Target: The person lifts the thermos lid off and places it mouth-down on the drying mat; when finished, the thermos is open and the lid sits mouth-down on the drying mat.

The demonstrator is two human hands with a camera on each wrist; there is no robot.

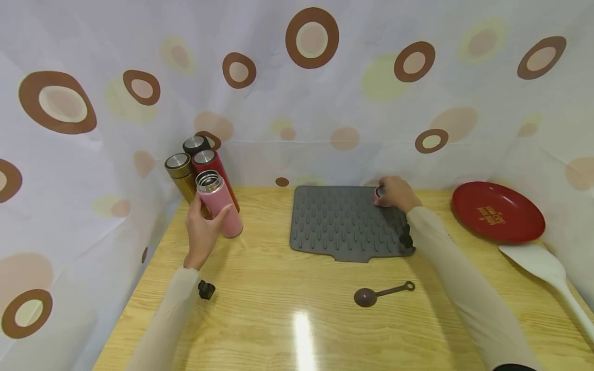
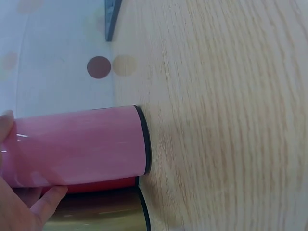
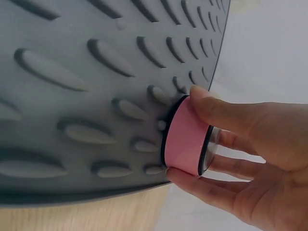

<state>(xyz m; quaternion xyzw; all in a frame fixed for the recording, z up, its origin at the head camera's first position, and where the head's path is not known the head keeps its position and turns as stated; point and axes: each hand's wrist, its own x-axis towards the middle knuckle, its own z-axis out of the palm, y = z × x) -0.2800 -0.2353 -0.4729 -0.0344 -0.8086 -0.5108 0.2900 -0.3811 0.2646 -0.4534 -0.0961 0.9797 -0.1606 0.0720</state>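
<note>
Bottle [image 1: 216, 200] in left hand [image 1: 201, 235], lid [image 3: 187, 138] in right [image 1: 397, 194]

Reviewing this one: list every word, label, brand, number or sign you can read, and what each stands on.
None can be read with certainty.
Gold lettering on the red plate: too small and blurred to quote.
Pink bottle and pink lid: no lettering on the sides that show.
</note>
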